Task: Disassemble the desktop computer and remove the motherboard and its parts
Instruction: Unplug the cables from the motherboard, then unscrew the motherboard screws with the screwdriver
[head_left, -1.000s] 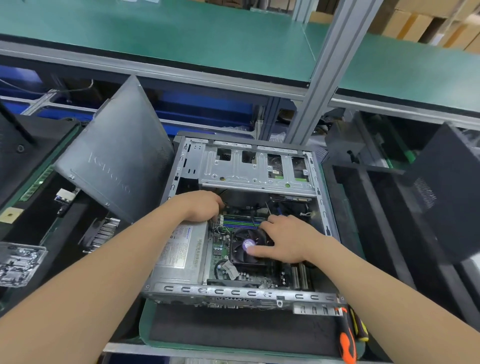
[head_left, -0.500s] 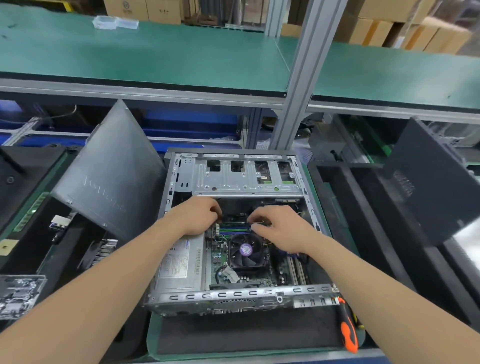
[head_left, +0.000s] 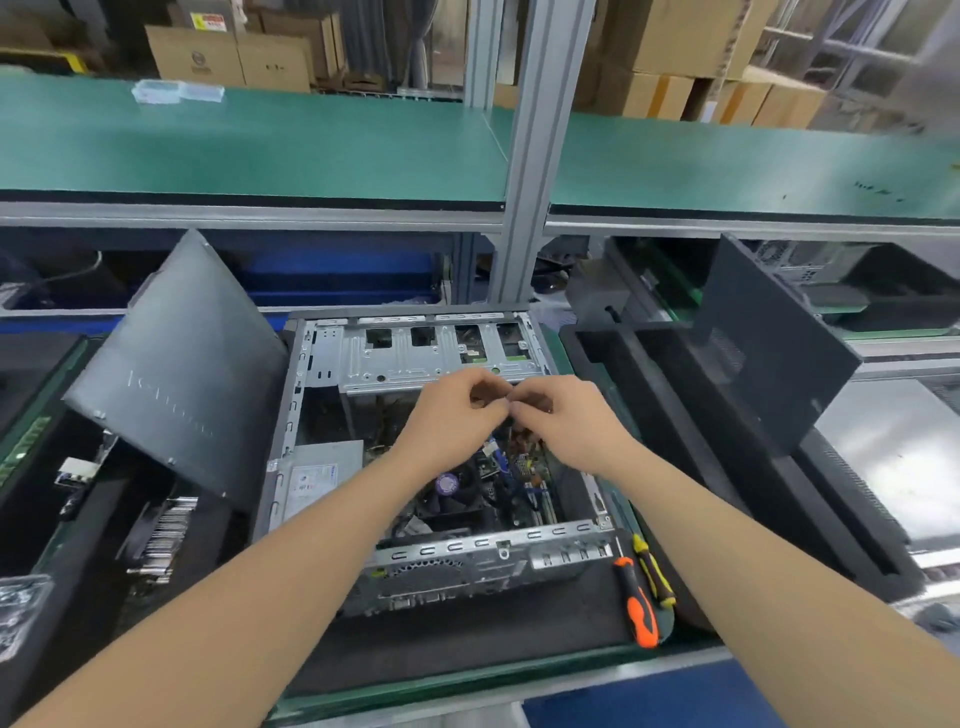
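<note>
Both hands meet at the centre of the frame, the left hand and the right hand, fingers curled and fingertips touching or nearly so. Blur hides whether they pinch anything, so I cannot tell the grip. They hover over the open computer case, just below its metal drive bracket. Under the wrists the motherboard sits inside the case, its round fan to the left and the grey power supply further left. A dark side panel leans tilted at the case's left. An orange screwdriver and a yellow screwdriver lie side by side at lower right, beside the case.
</note>
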